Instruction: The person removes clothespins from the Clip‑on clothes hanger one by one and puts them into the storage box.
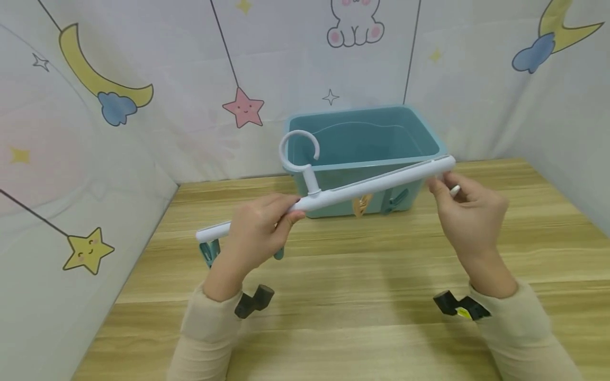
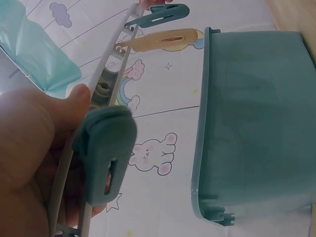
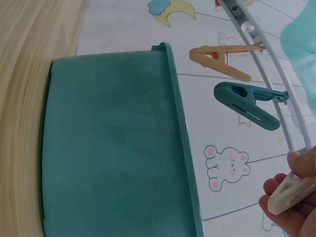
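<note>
A white clip hanger [image 1: 376, 185] with a round hook is held up slanting, its right end higher. My left hand [image 1: 259, 227] grips its bar just left of the hook. At the raised right end, my right hand [image 1: 476, 217] pinches a white clip [image 3: 291, 194] between thumb and fingers, under the bar. An orange clip [image 3: 215, 59] and a teal clip [image 3: 247, 103] hang from the right half of the bar. Another teal clip [image 2: 106, 153] sits close by my left fingers, and one more teal clip [image 1: 209, 251] hangs at the left end.
Behind the hanger, a teal plastic bin [image 1: 362, 143] stands on the wood-grain table [image 1: 362, 317] near the back. A white cloth backdrop [image 1: 190, 53] with stars, moons and a bear rises around the table. Each wrist wears a small black camera.
</note>
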Demonstrator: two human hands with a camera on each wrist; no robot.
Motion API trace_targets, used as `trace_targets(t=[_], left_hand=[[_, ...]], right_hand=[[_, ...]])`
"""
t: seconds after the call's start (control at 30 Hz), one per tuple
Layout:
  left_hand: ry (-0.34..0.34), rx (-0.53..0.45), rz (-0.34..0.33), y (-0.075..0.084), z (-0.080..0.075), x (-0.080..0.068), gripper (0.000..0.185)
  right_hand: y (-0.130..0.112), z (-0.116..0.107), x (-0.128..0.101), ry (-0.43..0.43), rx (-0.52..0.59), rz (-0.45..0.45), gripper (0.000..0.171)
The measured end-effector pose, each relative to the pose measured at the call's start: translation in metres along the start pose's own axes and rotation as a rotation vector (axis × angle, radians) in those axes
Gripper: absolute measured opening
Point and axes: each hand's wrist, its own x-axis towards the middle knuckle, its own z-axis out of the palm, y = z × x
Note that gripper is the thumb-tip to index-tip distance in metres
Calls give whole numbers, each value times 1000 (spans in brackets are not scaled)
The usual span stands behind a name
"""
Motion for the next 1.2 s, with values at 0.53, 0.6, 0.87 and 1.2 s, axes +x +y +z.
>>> trace_targets(t=[0.53, 0.6, 0.87, 1.2], left_hand=[[49, 83, -2, 8, 8, 4, 24], [52, 74, -5, 7, 7, 4, 24], [62, 67, -7, 2, 8, 2, 23], [66, 109, -22, -2, 6, 1, 25]], right_hand=[[7, 7, 5, 55, -90, -89, 13], [7, 5, 6, 22, -67, -58, 12], [6, 0, 5, -87, 10, 54, 10], [4, 1, 10, -173, -66, 88, 17]])
